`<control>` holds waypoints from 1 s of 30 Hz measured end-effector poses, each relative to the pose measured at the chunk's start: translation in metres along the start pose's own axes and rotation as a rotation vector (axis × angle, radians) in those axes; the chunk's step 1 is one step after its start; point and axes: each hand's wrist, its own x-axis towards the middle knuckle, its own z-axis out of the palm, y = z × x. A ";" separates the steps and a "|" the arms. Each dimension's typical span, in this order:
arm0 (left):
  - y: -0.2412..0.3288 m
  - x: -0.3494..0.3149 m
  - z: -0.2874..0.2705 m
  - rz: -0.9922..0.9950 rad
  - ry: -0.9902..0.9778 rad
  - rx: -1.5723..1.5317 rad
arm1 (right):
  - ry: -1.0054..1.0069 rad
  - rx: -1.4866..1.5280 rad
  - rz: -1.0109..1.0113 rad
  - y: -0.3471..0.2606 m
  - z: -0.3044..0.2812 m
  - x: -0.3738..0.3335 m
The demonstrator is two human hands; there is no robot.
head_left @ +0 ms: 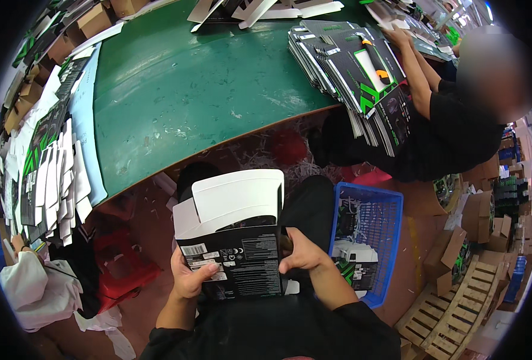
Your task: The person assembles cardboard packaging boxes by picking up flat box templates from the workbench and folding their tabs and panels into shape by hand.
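Note:
Over my lap I hold a black printed carton point(236, 264), its white flaps point(239, 195) standing up at the far end. My left hand point(191, 273) is closed on the left edge, thumb across the printed face. On the opposite edge my right hand point(302, 251) grips the side, its thumb at the rim and some fingertips hidden behind the cardboard. To the right of my legs is a blue plastic basket point(368, 300) with folded black and white cartons point(356, 264) and paper shreds inside.
A green table point(182, 90) spans the front. Flat printed cartons point(344, 66) are stacked at its right corner, an orange-black tool point(381, 73) on top, beside a co-worker's arm point(419, 78). More cartons point(53, 180) pile up left. A red stool point(119, 264) and wooden pallet point(452, 306) stand on the floor.

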 end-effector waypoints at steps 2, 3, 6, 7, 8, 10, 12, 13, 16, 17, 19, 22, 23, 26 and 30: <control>-0.001 0.001 -0.002 -0.008 -0.005 -0.019 | 0.048 -0.032 -0.098 -0.002 0.011 0.001; -0.001 0.003 0.001 -0.067 0.032 -0.134 | 0.170 -0.021 -0.090 -0.003 0.015 0.002; -0.004 0.007 -0.001 -0.128 0.060 -0.271 | 0.316 -0.018 -0.070 0.008 0.008 0.002; -0.005 0.009 -0.002 -0.109 0.058 -0.258 | 0.348 -0.098 -0.085 0.011 0.005 0.002; -0.006 0.011 -0.002 -0.089 0.054 -0.245 | 0.380 -0.178 -0.101 0.012 0.003 0.002; -0.006 0.012 -0.001 -0.068 0.054 -0.230 | 0.456 -0.484 -0.260 0.007 0.000 0.005; -0.004 0.017 0.000 -0.030 -0.057 -0.185 | 0.601 -0.808 -0.307 -0.010 0.003 0.000; -0.007 0.019 -0.001 -0.058 -0.082 -0.162 | 0.543 -0.683 -0.385 -0.019 0.006 0.000; -0.018 0.022 0.004 -0.023 -0.175 -0.026 | 0.401 -0.686 -0.599 -0.020 -0.004 0.017; -0.019 0.025 0.006 0.040 -0.224 0.111 | 0.327 -0.793 -0.583 -0.021 -0.008 0.015; -0.031 0.029 -0.001 0.150 -0.256 0.221 | 0.232 -0.822 -0.518 -0.018 -0.011 0.013; -0.043 0.040 -0.012 0.303 -0.222 0.317 | 0.196 -0.841 -0.613 0.005 -0.027 0.023; -0.045 0.046 -0.017 0.403 -0.232 0.410 | 0.215 -0.849 -0.565 0.008 -0.030 0.023; -0.041 0.060 -0.008 0.392 -0.270 0.434 | 0.250 -0.859 -0.610 0.014 -0.040 0.023; -0.035 0.069 0.017 0.232 -0.306 0.403 | 0.257 -0.749 -0.650 0.008 -0.045 0.018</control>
